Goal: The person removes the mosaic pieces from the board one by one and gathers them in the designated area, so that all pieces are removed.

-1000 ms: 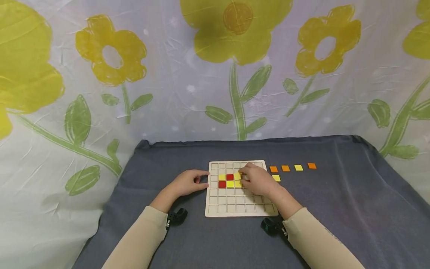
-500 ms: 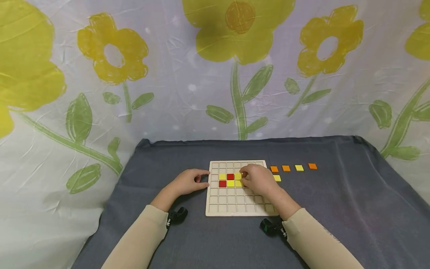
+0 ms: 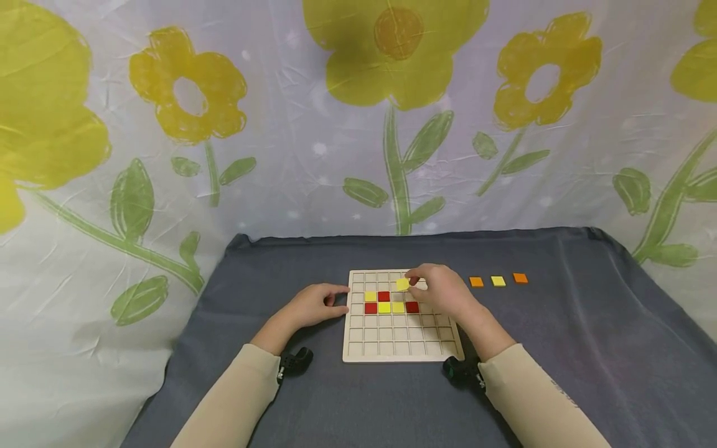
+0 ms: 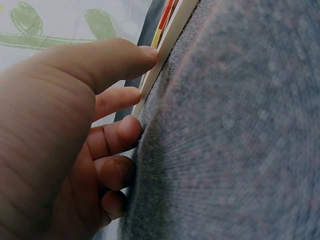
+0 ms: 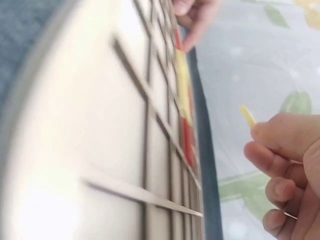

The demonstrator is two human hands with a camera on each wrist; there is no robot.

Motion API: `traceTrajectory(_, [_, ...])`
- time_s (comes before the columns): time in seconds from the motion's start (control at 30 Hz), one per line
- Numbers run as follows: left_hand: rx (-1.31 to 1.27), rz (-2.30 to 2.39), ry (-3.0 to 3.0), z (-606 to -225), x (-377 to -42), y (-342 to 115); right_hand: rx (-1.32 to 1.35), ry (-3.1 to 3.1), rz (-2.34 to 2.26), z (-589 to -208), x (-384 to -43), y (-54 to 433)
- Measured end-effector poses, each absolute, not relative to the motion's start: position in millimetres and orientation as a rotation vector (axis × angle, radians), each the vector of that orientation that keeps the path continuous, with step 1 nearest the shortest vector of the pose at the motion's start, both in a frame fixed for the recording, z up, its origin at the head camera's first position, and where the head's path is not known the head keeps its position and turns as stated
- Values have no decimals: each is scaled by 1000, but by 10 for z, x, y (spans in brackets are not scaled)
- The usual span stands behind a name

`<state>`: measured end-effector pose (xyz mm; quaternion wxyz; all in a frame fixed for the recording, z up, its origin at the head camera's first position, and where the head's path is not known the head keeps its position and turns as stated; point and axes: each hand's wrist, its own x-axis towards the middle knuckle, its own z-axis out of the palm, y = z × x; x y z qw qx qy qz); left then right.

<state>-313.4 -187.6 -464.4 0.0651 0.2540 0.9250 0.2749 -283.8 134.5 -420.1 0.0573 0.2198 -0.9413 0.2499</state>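
Observation:
A pale wooden grid board (image 3: 370, 351) lies on the dark cloth. Over its upper part my right hand (image 3: 445, 291) pinches a yellow tile (image 3: 402, 284) between thumb and fingertips; in the right wrist view this tile (image 5: 247, 115) is raised off the grid. My left hand (image 3: 308, 305) touches the board's left edge with thumb and fingertips, the other fingers bent loosely in the left wrist view. In the grid's upper filled row sit a yellow tile (image 3: 370, 296) and a red tile (image 3: 383, 296). The row below runs red, yellow, yellow, red (image 3: 412, 307).
Right of the board, two orange tiles (image 3: 476, 282) with a yellow tile (image 3: 498, 281) between them lie in a line on the cloth (image 3: 560, 348). A curtain printed with flowers (image 3: 280, 186) hangs behind the cloth's back edge.
My right hand has lifted the yellow tile out of the upper filled row, moving up and right. A red tile in the lower row now shows. My left hand stays put.

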Motion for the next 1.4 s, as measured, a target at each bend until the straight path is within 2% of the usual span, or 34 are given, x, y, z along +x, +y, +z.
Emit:
traceTrajectory(0.57, [768,839,2788,-4673,-3128,-1886,648,-2792,919,-3866,-2766,1672])
traceTrajectory(1.4, [770,832,2799,-4675,-3124,-1890,399,-2823,1037,-3730,-2695,2186])
